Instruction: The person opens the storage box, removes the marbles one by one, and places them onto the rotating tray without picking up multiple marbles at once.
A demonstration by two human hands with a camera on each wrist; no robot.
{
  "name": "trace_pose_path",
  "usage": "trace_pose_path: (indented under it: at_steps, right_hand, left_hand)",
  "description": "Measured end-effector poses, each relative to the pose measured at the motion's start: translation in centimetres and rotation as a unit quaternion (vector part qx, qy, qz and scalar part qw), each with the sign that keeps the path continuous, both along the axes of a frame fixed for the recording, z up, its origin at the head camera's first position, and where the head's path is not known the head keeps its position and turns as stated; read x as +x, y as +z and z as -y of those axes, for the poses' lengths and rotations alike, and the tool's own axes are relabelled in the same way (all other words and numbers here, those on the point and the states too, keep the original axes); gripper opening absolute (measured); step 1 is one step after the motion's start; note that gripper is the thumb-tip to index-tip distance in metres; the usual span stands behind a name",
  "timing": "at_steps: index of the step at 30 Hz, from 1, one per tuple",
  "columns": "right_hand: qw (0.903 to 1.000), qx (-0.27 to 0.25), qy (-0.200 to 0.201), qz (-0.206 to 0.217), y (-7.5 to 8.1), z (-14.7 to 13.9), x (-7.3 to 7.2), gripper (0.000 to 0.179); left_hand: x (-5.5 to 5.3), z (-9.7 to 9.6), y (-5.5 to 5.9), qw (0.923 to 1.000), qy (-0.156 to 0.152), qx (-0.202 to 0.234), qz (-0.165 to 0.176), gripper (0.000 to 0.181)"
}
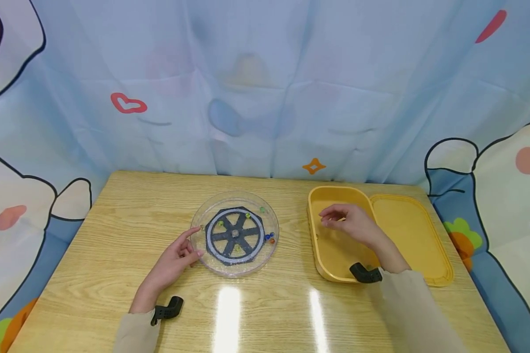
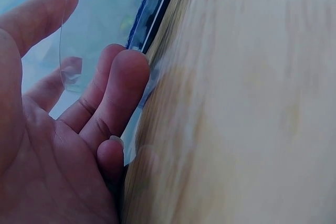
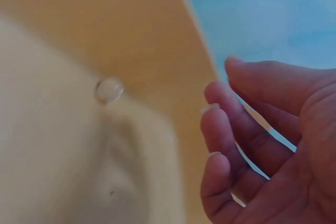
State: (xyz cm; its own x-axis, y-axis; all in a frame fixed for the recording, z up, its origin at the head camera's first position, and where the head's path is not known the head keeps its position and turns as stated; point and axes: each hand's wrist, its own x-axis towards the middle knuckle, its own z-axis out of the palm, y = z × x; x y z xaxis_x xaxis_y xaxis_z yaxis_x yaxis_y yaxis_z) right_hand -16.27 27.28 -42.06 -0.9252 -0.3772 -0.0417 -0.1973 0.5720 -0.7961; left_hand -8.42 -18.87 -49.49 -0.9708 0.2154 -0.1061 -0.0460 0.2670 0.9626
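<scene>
A round clear dish [image 1: 271, 255] stands on the wooden table over a dark wheel-shaped pattern [image 1: 235, 234]. Several marbles lie in it: blue [image 1: 267, 237], orange [image 1: 272, 240], and yellow-green ones [image 1: 248, 215]. My left hand [image 1: 172, 264] holds the dish's left rim; in the left wrist view the clear wall [image 2: 100, 19] passes between its fingers. Over the yellow box [image 1: 312, 211], my right hand [image 1: 351, 224] hovers with loosely bent fingers and nothing visible between them. In the right wrist view, a clear marble [image 3: 109, 89] lies in the box beyond the fingertips.
A flat yellow lid [image 1: 412, 235] lies right of the box, against its side. Behind the table [image 1: 137, 211] hangs a blue printed curtain [image 1: 265, 98]. Black camera mounts [image 1: 170, 308] sit on both wrists.
</scene>
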Motion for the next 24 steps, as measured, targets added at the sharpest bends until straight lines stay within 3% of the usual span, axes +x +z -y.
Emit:
trace_pose_path:
  at_steps: [5,9,13,24]
  right_hand:
    - [0.9962,-0.015,0.028,0.081,-1.2,-0.5,-0.7,0.026]
    - [0.9925,0.021,0.064,0.102,-1.9,-0.6,-1.2,0.03]
    - [0.9892,0.039,0.092,0.107,-2.3,-0.5,-1.5,0.034]
    - [0.9915,0.075,0.074,0.076,-3.6,0.2,-1.8,0.023]
  left_hand:
    - [0.0,0.0,0.0,1.0,0.0,0.002,0.001,0.064]
    - [0.0,0.1,0.0,1.0,-0.004,0.003,0.0,0.064]
    - [-0.1,0.1,0.0,1.0,-0.003,0.0,0.001,0.064]
    - [-0.1,0.1,0.0,1.0,-0.01,-0.001,-0.003,0.062]
